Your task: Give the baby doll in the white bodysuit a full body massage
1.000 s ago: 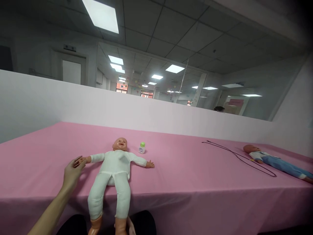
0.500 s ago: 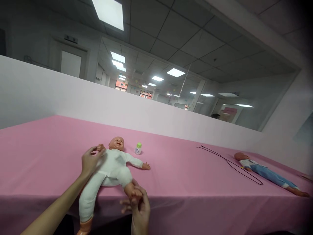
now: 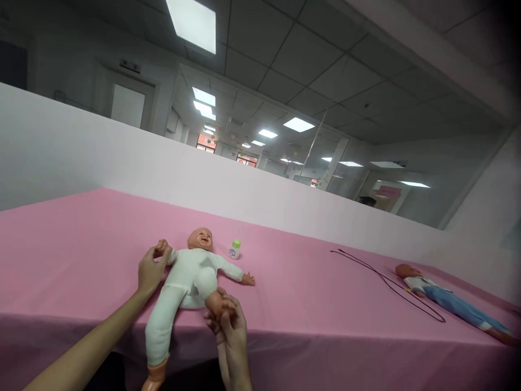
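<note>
A baby doll (image 3: pixel 194 274) in a white body suit lies on its back on the pink-covered table (image 3: pixel 293 288), head toward the wall. My left hand (image 3: pixel 151 269) is closed around the doll's hand on the left side of the view. With my right hand (image 3: pixel 232 326) I grip the doll's bare foot, its leg bent and raised off the table. The doll's other leg hangs over the front edge. Beside the doll's head stands a small clear bottle with a green cap (image 3: pixel 234 250).
A thin dark cord (image 3: pixel 382 277) lies looped on the right of the table. Past it lies a second doll (image 3: pixel 451 301) in blue trousers. A low white wall (image 3: pixel 203 176) with a large glass pane (image 3: pixel 293 141) above it borders the back.
My right hand has closed its fingers more around the doll's foot and pushed the bent leg slightly toward the body. The left hand keeps its hold. The view has shifted a little.
</note>
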`<state>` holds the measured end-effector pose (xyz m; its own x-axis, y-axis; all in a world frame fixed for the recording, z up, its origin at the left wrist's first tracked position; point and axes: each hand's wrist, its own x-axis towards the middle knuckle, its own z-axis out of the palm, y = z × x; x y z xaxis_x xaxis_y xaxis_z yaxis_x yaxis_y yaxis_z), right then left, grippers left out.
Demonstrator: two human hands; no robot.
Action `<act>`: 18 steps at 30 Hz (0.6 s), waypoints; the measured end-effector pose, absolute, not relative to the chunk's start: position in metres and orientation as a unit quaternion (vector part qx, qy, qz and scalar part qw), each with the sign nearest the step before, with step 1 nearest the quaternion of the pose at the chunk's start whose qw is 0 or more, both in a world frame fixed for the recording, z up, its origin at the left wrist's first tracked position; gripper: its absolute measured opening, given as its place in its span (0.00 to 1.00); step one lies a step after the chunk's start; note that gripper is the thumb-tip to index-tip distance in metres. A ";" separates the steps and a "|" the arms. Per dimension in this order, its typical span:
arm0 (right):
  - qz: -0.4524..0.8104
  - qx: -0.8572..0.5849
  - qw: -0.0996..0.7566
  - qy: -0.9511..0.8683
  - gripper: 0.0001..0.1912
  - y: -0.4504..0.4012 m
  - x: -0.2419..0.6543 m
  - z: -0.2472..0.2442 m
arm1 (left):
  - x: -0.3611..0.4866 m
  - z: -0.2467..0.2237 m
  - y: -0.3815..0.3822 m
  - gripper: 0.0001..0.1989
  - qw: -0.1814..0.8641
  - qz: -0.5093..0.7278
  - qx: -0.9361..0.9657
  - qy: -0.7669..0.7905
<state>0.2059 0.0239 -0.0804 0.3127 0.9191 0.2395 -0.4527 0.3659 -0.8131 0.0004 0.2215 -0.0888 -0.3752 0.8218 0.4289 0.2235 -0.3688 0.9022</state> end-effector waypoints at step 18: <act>0.386 -0.385 0.670 -0.505 0.26 0.093 0.185 -0.048 | 0.010 -0.091 0.213 0.17 0.178 0.569 0.671 0.441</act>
<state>0.1850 0.0934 -0.0482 0.1925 0.9049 0.3796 -0.1283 0.4067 -0.9045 0.0103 0.2128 -0.0907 -0.0369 0.7942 0.6066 0.3878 -0.5481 0.7411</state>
